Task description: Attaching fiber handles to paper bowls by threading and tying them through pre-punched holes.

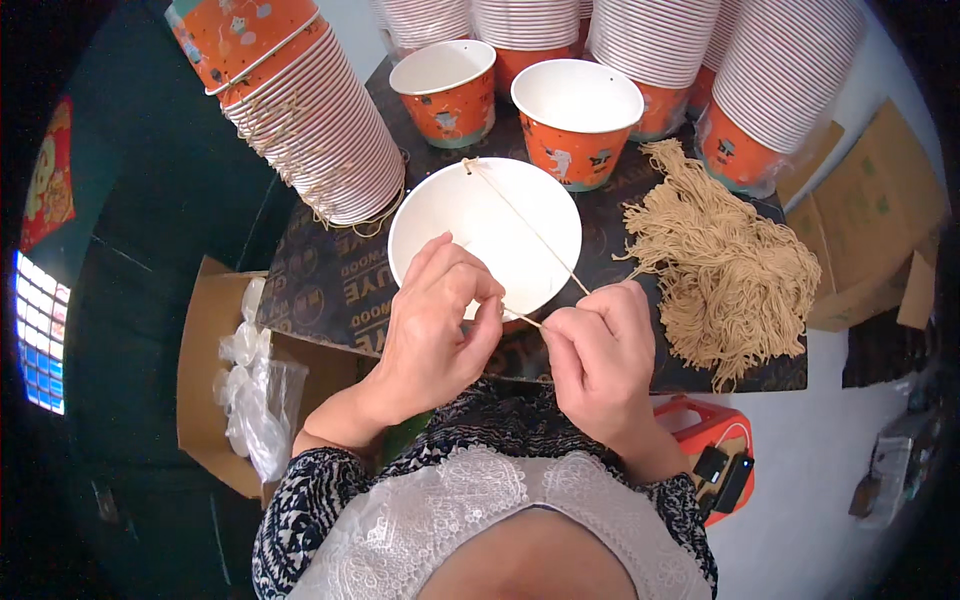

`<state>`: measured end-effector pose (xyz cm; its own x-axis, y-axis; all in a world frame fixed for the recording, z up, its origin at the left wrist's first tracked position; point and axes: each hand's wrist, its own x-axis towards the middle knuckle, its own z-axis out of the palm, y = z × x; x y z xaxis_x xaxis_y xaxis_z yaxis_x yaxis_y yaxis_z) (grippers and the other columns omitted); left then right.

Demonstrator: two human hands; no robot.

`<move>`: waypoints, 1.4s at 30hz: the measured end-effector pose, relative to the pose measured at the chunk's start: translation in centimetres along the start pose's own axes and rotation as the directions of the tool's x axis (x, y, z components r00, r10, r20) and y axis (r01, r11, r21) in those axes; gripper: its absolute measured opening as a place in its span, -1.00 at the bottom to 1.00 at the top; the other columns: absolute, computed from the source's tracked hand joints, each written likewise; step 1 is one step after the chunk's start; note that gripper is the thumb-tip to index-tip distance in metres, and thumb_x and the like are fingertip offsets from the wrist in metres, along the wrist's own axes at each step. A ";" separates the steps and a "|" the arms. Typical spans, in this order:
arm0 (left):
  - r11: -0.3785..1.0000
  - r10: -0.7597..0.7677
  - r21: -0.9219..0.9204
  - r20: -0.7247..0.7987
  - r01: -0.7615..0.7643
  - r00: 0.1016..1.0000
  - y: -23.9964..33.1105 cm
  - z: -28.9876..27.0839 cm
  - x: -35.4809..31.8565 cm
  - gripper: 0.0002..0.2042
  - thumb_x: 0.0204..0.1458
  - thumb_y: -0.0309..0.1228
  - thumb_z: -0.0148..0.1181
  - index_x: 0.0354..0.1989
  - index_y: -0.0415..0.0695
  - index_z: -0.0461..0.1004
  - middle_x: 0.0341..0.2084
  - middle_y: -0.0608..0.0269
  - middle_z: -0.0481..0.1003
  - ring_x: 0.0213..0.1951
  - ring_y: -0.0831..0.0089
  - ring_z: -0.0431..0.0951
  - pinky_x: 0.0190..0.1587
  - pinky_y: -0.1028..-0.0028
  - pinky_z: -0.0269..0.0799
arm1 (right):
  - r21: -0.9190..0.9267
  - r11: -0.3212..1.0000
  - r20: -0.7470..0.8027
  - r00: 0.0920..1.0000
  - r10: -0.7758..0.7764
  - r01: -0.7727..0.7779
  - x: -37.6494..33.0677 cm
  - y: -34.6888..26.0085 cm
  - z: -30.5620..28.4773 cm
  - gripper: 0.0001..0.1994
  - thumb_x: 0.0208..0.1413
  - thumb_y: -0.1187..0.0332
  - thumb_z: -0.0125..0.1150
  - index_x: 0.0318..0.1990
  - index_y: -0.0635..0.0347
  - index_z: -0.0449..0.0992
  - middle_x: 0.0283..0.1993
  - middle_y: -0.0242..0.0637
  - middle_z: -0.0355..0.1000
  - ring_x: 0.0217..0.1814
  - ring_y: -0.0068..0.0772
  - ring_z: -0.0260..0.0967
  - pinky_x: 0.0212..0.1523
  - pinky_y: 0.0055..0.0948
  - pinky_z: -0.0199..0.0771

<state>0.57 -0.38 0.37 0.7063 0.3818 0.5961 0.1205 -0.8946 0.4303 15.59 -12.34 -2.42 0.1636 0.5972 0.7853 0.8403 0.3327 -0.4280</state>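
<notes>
A white-lined paper bucket (430,215) stands close in front of me, its mouth facing up. A thin tan cord (525,228) is fastened at its far rim and runs across the mouth to my right hand (605,360). Thumb and fingers of that hand pinch the cord just off the near right rim. From there a short length leads left to my left hand (440,325), which is closed at the near rim with thumb and forefinger pinched around the cord's end. The fingers partly hide the near rim.
A heap of tan cords (735,275) lies at the right of the dark table (320,300). Two orange buckets (450,100) stand behind, before wrapped stacks (790,80). A tall corded stack (320,130) leans at left. A cardboard box (210,370) with plastic bags stands lower left.
</notes>
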 end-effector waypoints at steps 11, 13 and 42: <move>0.958 -0.276 0.061 -0.076 0.280 0.958 -2.9 -0.4 0.5 -0.91 -0.07 -0.67 0.09 -0.40 -0.26 0.34 -0.49 0.03 0.37 -0.50 0.09 0.46 -0.47 0.28 0.37 | 0.472 0.880 0.089 0.990 -0.114 0.059 -0.4 0.2 -1.5 -0.88 -0.05 0.61 0.25 -0.37 0.24 0.45 -0.35 -0.20 0.26 -0.29 -0.11 0.25 -0.20 -0.29 0.32; 0.979 -0.204 -0.016 -0.009 0.204 0.979 -2.6 -0.9 0.7 -0.90 -0.06 -0.68 0.13 -0.38 -0.25 0.38 -0.47 0.06 0.42 -0.44 0.14 0.51 -0.34 0.33 0.43 | 0.456 0.890 0.101 0.993 -0.066 0.013 -0.2 0.9 -1.1 -0.89 -0.03 0.60 0.26 -0.37 0.25 0.45 -0.35 -0.19 0.27 -0.28 -0.10 0.26 -0.19 -0.26 0.34; 0.817 -0.520 -0.468 -0.345 0.337 0.782 -2.6 1.9 -3.4 -0.47 0.10 -0.43 0.17 0.19 -0.34 0.12 0.07 0.02 0.28 0.11 0.37 0.31 0.22 0.35 0.21 | 0.422 0.896 0.096 0.990 0.105 -0.136 -2.2 1.6 -0.4 -0.86 -0.05 0.70 0.17 -0.33 0.30 0.51 -0.37 -0.14 0.42 -0.40 -0.22 0.41 -0.35 -0.38 0.43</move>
<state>-0.78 0.23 -4.07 0.2487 0.8435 0.4761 0.0100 -0.4937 0.8695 16.75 -13.43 -4.69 0.2009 0.6962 0.6892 0.5123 0.5250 -0.6797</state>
